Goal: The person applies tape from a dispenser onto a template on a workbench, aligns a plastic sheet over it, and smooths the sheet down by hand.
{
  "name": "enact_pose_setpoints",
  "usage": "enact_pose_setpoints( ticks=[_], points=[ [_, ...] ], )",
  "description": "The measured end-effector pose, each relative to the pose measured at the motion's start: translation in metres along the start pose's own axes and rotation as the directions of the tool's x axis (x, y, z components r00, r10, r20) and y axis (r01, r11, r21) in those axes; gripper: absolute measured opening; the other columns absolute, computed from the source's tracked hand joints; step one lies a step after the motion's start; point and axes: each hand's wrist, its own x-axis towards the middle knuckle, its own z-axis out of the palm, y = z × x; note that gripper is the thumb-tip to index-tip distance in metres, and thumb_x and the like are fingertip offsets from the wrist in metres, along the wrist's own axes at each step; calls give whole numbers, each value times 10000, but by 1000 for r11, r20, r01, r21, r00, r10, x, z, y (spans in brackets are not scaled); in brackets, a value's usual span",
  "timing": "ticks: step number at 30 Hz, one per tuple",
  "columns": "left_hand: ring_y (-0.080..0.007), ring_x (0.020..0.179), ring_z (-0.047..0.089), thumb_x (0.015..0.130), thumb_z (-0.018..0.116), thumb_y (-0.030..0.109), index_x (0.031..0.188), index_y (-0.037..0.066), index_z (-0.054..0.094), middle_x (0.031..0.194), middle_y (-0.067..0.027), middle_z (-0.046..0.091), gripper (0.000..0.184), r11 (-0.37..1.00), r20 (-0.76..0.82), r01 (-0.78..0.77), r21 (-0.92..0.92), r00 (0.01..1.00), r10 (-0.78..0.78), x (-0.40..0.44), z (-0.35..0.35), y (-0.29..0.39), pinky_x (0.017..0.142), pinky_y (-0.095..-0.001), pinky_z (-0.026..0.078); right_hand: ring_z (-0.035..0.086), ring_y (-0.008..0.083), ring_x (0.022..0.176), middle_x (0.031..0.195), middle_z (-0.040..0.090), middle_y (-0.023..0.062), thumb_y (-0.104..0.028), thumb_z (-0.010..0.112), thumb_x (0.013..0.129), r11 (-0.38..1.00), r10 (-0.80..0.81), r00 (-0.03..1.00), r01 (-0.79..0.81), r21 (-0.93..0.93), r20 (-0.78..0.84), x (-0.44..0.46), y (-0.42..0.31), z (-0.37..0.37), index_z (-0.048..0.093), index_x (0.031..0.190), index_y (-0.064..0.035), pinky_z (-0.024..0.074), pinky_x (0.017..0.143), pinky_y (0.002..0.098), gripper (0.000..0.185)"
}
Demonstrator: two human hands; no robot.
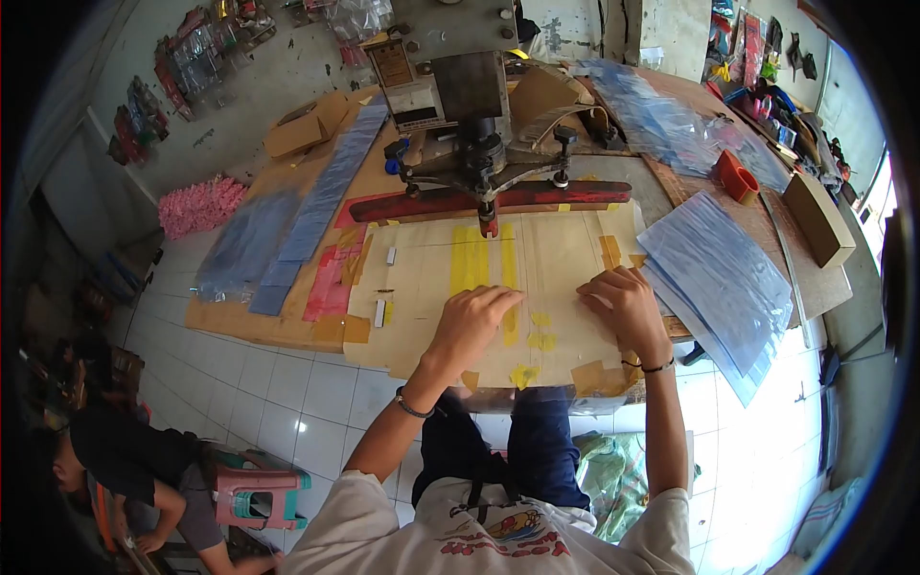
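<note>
Both hands are over a cream board [431,259] with yellow tape strips, under a machine with a long red bar [575,194]. My left hand [479,321] is at the middle of the board beside the yellow strips, its fingers bent together; what they hold, if anything, is too small to name. On the right part of the board, my right hand [621,305] has its fingers curled down, and anything between them is hidden. Clear plastic sheets [719,273] lie just right of my right hand. Two small white pieces [380,312] sit at the board's left side.
More plastic sheets [251,244] lie at the table's left, others [652,120] at the back right. A red tape roll [736,177] and a cardboard box [817,220] stand at right. Another person [134,460] bends beside a stool [259,494] at lower left.
</note>
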Motion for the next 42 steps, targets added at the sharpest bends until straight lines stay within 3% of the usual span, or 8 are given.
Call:
enact_pose_setpoints(
  ticks=[5, 12, 15, 18, 22, 34, 39, 42],
  points=[
    [-299, 1133, 682, 762, 607, -108, 1165, 25, 725, 1165, -114, 738, 441, 999, 13, 30, 10, 999, -30, 0, -1, -7, 967, -405, 556, 661, 220, 893, 925, 720, -1, -125, 762, 818, 998, 52, 991, -50, 23, -120, 0, -1, 10, 774, 888, -113, 513, 813, 364, 72],
    [-327, 1417, 494, 919, 584, 41, 1388, -32, 589, 1478, -186, 570, 475, 996, 86, 40, 79, 995, -46, -31, 0, -3, 1193, -466, 380, 683, 256, 931, 1053, 761, 34, -108, 749, 816, 1000, 24, 998, -23, -16, 64, -1, -16, -9, 776, 889, -84, 509, 897, 387, 82],
    [-332, 1468, 431, 970, 542, 97, 1442, -50, 527, 1548, -206, 490, 494, 984, 124, 21, 179, 991, -44, -36, 0, 7, 1238, -493, 303, 680, 280, 1043, 1138, 748, 73, -149, 730, 857, 999, 30, 994, -27, -35, 104, 2, -38, -4, 760, 1013, -67, 495, 970, 411, 179],
    [-339, 1471, 428, 970, 522, 76, 1459, -62, 503, 1559, -214, 474, 509, 993, 174, -96, 72, 981, 82, -30, 7, 10, 1242, -490, 300, 639, 295, 1203, 1248, 707, 120, -204, 690, 918, 998, -56, 987, 61, -29, 153, 1, -60, 30, 713, 1176, -45, 465, 1066, 440, 304],
    [-334, 1479, 419, 969, 514, 66, 1479, -55, 482, 1574, -210, 459, 525, 999, 145, -41, 14, 989, 39, -33, 10, 6, 1249, -485, 290, 517, 324, 1389, 1440, 594, 168, -272, 659, 968, 1000, -19, 982, 20, 0, 189, -9, -79, 46, 613, 1362, 8, 361, 1200, 491, 485],
    [-330, 1476, 428, 962, 482, 72, 1471, -33, 509, 1569, -205, 469, 520, 962, 92, 225, 153, 966, -241, -70, -25, -28, 1242, -465, 305, 396, 326, 1495, 1540, 519, 150, -307, 573, 1034, 872, 368, 929, -328, -364, 43, -59, -36, 1, 550, 1446, 0, 238, 1255, 507, 513],
    [-341, 1479, 413, 984, 484, 105, 1459, -59, 514, 1561, -211, 475, 503, 946, 55, 214, 243, 971, -234, -66, -23, -24, 1249, -495, 279, 363, 335, 1513, 1540, 510, 165, -278, 588, 1034, 862, 378, 925, -337, -379, 39, -52, -42, 3, 544, 1451, -10, 203, 1266, 522, 498],
    [-347, 1476, 414, 1008, 514, 163, 1452, -81, 505, 1556, -216, 478, 506, 987, 4, 90, 131, 996, -92, -54, -21, -9, 1251, -497, 269, 368, 344, 1507, 1540, 505, 166, -263, 604, 1025, 936, 253, 962, -216, -277, 106, -35, -59, 11, 534, 1456, -19, 201, 1262, 541, 500]
  ],
)
